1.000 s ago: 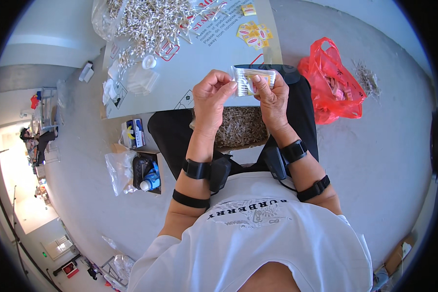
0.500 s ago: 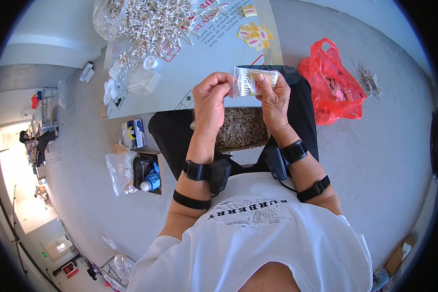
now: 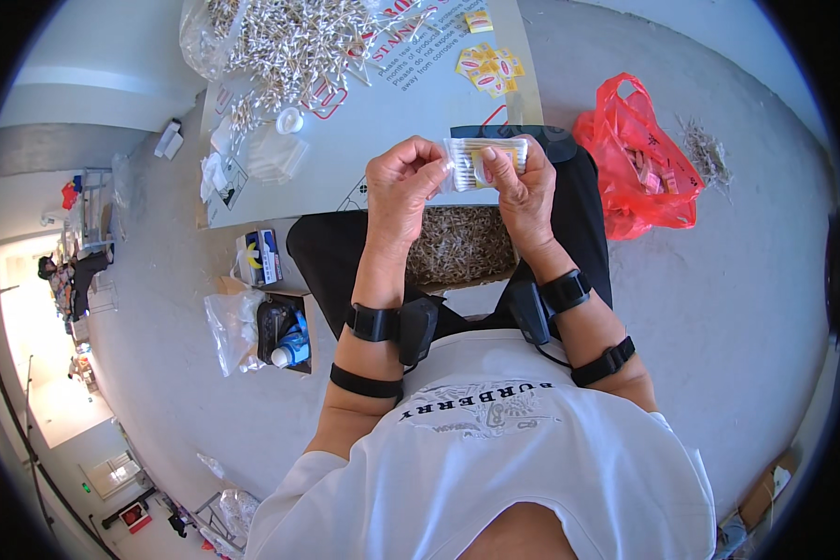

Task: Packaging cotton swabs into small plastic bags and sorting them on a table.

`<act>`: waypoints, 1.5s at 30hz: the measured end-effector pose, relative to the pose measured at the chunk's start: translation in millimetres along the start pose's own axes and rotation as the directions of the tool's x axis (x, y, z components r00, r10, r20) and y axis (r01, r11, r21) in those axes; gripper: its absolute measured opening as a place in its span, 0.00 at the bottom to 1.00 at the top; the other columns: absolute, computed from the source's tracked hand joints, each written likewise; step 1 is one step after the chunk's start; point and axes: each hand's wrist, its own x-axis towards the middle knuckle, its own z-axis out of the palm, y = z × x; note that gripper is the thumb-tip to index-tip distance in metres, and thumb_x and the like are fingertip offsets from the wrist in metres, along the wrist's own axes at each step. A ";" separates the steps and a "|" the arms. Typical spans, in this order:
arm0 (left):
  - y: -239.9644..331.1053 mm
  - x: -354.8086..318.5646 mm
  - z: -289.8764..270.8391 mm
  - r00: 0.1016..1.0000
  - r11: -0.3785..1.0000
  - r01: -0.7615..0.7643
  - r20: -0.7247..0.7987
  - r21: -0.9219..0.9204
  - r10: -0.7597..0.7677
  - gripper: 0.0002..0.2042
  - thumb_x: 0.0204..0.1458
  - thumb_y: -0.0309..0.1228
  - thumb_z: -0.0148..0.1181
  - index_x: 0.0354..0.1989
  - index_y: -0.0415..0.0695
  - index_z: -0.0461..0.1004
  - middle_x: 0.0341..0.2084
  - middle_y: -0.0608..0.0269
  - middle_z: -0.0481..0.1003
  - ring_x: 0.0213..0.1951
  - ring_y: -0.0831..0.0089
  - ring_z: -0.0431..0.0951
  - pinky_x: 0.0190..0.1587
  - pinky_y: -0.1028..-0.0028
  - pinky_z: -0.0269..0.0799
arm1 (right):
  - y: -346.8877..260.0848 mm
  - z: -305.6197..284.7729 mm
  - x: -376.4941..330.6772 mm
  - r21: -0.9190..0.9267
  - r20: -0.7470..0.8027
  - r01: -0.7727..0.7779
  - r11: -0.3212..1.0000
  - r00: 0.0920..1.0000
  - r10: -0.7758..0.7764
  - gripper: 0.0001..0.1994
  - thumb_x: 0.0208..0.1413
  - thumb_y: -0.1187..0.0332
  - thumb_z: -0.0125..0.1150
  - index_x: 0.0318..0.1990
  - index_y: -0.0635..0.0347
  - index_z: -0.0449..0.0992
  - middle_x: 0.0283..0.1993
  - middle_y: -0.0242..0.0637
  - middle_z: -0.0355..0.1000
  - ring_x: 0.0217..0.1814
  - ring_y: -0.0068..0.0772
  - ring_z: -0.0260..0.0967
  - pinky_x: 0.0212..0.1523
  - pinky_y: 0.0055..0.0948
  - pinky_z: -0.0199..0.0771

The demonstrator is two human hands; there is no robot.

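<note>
A clear plastic bag of cotton swabs (image 3: pixel 467 172) with a yellow label card inside is held up between my hands, over the table's near edge. My right hand (image 3: pixel 526 191) grips its right end, thumb across the front. At the bag's left end, my left hand (image 3: pixel 403 191) pinches the plastic edge between thumb and fingers. Below them, between my knees, stands an open box of loose cotton swabs (image 3: pixel 462 245). Further loose cotton swabs (image 3: pixel 294 47) lie heaped at the table's far left, and several yellow label cards (image 3: pixel 488 69) lie at its far right.
The grey table (image 3: pixel 392 121) also bears a stack of clear bags (image 3: pixel 275 154) and a small round white container (image 3: pixel 289 120). On the floor at right is a red plastic bag (image 3: pixel 639 168) with pink packets. A carton with a blue bottle (image 3: pixel 292 342) stands at left.
The swab bag has tilted slightly and shifted a little down and left. Both hands keep their hold on it; the left has moved slightly.
</note>
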 end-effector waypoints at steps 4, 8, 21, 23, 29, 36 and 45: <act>1.2 0.4 2.0 0.999 0.999 0.022 -0.027 0.037 -0.021 0.00 0.46 0.19 0.57 0.26 0.36 0.73 0.20 0.70 0.68 0.20 0.84 0.63 0.22 0.83 0.56 | 2.1 -1.5 0.6 -0.068 0.002 0.031 0.997 1.000 -0.031 0.11 0.55 0.64 0.61 0.31 0.62 0.69 0.24 0.26 0.67 0.27 0.14 0.60 0.28 0.16 0.62; 2.9 0.8 7.0 0.994 0.995 0.073 -0.086 0.070 -0.067 0.00 0.45 0.18 0.57 0.25 0.34 0.73 0.17 0.70 0.68 0.18 0.86 0.62 0.19 0.83 0.55 | -0.3 -1.8 -0.1 -0.086 -0.003 0.048 0.995 0.999 -0.049 0.12 0.56 0.63 0.60 0.30 0.62 0.70 0.24 0.26 0.67 0.26 0.14 0.60 0.28 0.17 0.61; 3.3 3.6 7.8 0.985 0.979 0.150 -0.102 0.140 -0.137 0.01 0.44 0.19 0.55 0.24 0.36 0.71 0.16 0.70 0.66 0.16 0.85 0.60 0.18 0.83 0.53 | 2.2 -8.1 1.1 -0.368 0.018 0.148 0.918 0.988 -0.152 0.13 0.56 0.61 0.60 0.30 0.64 0.71 0.23 0.29 0.67 0.26 0.16 0.61 0.28 0.21 0.65; 2.5 3.8 7.7 0.984 0.983 0.158 -0.095 0.090 -0.149 0.01 0.43 0.19 0.55 0.22 0.37 0.71 0.16 0.71 0.66 0.16 0.86 0.60 0.18 0.84 0.52 | 3.1 -7.9 1.4 -0.374 0.020 0.149 0.915 0.988 -0.153 0.13 0.56 0.61 0.60 0.30 0.64 0.71 0.23 0.29 0.68 0.26 0.15 0.61 0.28 0.21 0.65; 1.6 3.0 8.8 0.982 0.982 0.188 -0.033 -0.027 -0.188 0.03 0.42 0.19 0.53 0.20 0.39 0.69 0.15 0.74 0.65 0.16 0.88 0.58 0.18 0.84 0.52 | 11.4 -9.5 2.2 -0.162 -0.001 0.068 0.984 0.998 -0.069 0.15 0.57 0.58 0.59 0.30 0.63 0.71 0.22 0.26 0.66 0.24 0.15 0.59 0.25 0.19 0.61; -1.1 1.8 1.5 0.968 0.939 0.250 0.040 -0.236 -0.248 0.02 0.44 0.22 0.54 0.23 0.40 0.68 0.15 0.73 0.64 0.16 0.86 0.58 0.18 0.83 0.55 | 15.0 -11.2 0.7 -0.025 -0.040 -0.169 0.985 0.985 0.168 0.18 0.59 0.49 0.51 0.32 0.55 0.72 0.24 0.21 0.66 0.23 0.08 0.59 0.21 0.12 0.57; 3.7 1.1 3.1 0.973 0.956 0.220 -0.032 -0.195 -0.230 0.02 0.45 0.22 0.56 0.24 0.38 0.70 0.18 0.71 0.67 0.18 0.86 0.61 0.18 0.83 0.55 | 18.1 -13.0 1.9 0.042 -0.047 -0.212 0.976 0.976 0.214 0.19 0.59 0.48 0.50 0.33 0.55 0.72 0.25 0.21 0.68 0.23 0.08 0.61 0.21 0.12 0.58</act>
